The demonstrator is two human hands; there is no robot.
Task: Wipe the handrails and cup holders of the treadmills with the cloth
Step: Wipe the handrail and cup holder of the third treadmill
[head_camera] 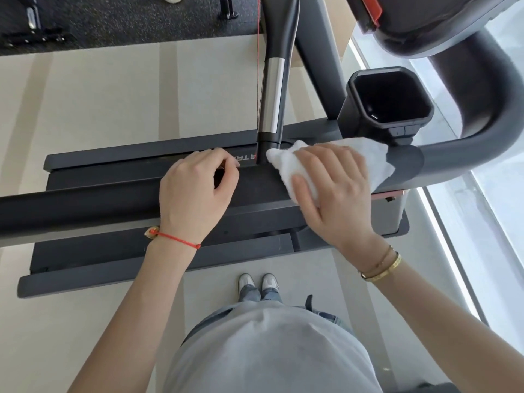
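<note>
Head view, looking straight down past a grey shirt to two shoes on the pale floor (85,95). Right hand (337,191) flat on a white cloth (365,154), fingers (326,163) spread and fairly straight, pressing the cloth onto the dark handrail (85,205) — likely so the whole palm pushes and more rail gets rubbed at once. Left hand (195,191) just beside it on the same rail, fingers curled down over the far edge, holding the bar, probably to keep the body steady while leaning in. Cloth right at the spot where the straight rail meets the thick grey curved bar (467,154). Black cup holder (388,100) close behind the cloth, open top up, not yet touched by the cloth. Shiny silver post (273,95) between the two hands, on the far side, touching the near tip of the cloth.

Room to slide: plenty of bare rail off to the left, though the left hand sits in the way. To the right — the bend, then the cup holder's hard rim. Glass wall (496,208) past that.
</note>
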